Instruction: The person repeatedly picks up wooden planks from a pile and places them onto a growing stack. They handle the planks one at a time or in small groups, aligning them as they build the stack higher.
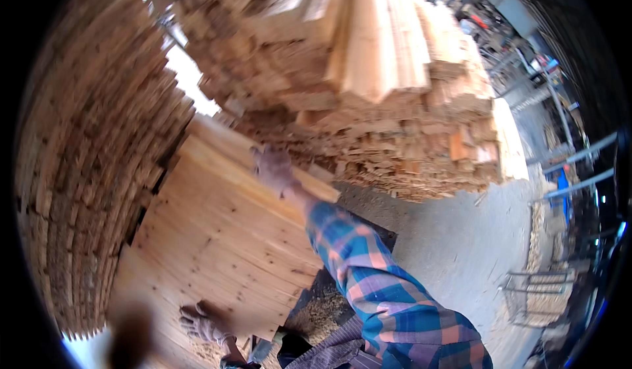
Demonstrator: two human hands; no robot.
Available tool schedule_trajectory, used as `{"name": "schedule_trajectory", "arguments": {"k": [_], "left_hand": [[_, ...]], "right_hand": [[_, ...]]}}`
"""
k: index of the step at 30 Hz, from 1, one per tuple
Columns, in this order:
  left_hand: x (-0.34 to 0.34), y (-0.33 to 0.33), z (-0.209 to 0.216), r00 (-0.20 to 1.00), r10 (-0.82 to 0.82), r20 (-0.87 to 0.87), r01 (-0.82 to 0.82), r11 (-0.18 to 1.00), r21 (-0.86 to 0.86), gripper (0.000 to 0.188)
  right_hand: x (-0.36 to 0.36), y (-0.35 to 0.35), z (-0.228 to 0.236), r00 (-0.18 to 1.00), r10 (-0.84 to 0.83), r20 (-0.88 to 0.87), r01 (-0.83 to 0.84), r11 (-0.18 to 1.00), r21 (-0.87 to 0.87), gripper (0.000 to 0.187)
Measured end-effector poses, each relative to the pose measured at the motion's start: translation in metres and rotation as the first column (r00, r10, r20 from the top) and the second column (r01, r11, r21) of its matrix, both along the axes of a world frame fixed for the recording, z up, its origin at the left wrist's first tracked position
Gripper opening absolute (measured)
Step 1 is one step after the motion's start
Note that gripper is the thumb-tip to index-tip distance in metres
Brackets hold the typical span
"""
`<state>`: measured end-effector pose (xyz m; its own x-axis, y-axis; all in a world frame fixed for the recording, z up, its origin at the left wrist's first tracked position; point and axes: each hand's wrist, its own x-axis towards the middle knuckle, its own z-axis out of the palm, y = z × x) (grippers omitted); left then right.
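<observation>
Boards (pixel 224 250) – right hand (pixel 275 169) blurred, grip unclear; left sleeve (pixel 241 365) cropped.

Right hand (pixel 274 166): motion-blurred; grip on upper board (pixel 227 140) unclear.
Left hand (pixel 204 324): palm hidden, fingers soft.
Plaid sleeve (pixel 382 277): cut by lower edge.
Left stack (pixel 85 158): outer side lost at dark rim.
Far stack (pixel 388 46): smeared, top cropped.
Brown shape (pixel 131 336): too blurred to identify.
Right-hand clutter (pixel 474 23): too small.

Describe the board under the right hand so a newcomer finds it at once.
In the picture, below the upper wood pile, lies a flat row of boards. Take the board nearest that pile: unlike its neighbours, it lies under the right hand.
</observation>
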<state>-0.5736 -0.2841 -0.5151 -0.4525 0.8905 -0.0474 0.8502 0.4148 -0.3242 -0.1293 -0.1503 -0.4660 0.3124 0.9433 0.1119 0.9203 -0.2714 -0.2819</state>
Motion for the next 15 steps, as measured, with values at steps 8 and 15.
{"name": "schedule_trajectory", "arguments": {"k": [8, 15], "left_hand": [[0.114, 0.04, 0.065, 0.214, -0.303, 0.929, -0.014, 0.95, 0.313, 0.072], [0.495, 0.031, 0.324, -0.449, -0.321, 0.834, 0.433, 0.738, 0.517, 0.088]], "right_hand": [[0.099, -0.254, 0.098, 0.482, -0.23, -0.846, 0.527, 0.847, 0.071, 0.058], [0.221, -0.211, 0.151, 0.78, -0.146, -0.609, 0.511, 0.711, 0.484, 0.055]]}}
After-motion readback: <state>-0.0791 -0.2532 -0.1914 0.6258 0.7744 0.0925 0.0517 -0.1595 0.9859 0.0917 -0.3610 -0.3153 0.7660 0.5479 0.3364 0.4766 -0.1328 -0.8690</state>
